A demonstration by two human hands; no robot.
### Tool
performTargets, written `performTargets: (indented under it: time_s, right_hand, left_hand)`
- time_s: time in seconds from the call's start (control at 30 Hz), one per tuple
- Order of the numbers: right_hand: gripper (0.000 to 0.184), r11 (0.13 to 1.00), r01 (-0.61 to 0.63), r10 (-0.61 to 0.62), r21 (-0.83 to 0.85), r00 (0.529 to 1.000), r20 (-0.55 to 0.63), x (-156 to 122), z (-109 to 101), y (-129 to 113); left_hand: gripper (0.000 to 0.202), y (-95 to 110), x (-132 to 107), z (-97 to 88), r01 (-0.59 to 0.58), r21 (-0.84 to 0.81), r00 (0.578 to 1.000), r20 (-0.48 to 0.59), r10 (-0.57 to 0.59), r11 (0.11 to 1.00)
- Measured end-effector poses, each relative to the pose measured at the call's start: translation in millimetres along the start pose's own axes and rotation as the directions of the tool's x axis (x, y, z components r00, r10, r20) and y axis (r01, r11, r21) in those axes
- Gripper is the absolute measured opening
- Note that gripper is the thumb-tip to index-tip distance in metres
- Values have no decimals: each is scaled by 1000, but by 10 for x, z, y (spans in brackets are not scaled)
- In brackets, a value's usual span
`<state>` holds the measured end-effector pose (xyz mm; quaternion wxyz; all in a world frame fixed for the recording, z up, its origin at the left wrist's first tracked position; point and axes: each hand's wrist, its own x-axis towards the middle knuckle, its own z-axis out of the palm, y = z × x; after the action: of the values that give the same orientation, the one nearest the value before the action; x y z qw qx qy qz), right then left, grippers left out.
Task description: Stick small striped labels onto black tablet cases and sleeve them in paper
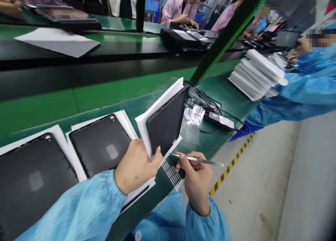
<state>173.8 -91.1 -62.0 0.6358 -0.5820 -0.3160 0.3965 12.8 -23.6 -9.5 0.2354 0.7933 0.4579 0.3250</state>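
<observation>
The shell in hand (168, 122) is held tilted above the green desk (223, 88), a white sheet (142, 123) behind it; the grip of the left hand (139, 164) is clamped on both at the near end, thumb over the dark face. The right hand (196, 174) has its grip closed on a slim metal tool (202, 160), whose tip is by the shell's lower edge; contact cannot be made out. Work on this piece looks unfinished. Two flat shells, one nearer (98, 143) and one farther left (31, 174), lie on white paper; whether they are done or waiting does not show. The shells are matte black and thin, with rounded corners and narrow notched rims. The paper is crisp, the tool polished and tapered, the striped strip (172, 174) below it barred dark and pale.
</observation>
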Motion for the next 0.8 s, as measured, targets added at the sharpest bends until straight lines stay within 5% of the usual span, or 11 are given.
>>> performTargets:
  time_s: [0.2,0.8]
  right_hand:
    - [21,990,47,-53,-135,998,-37,-80,137,7]
    - [16,962,193,-195,-194,981,12,-150,144,103]
  left_hand:
    - [12,27,-26,26,-61,24,997,-50,62,998]
    - [13,17,-36,29,-55,44,997,-47,57,998]
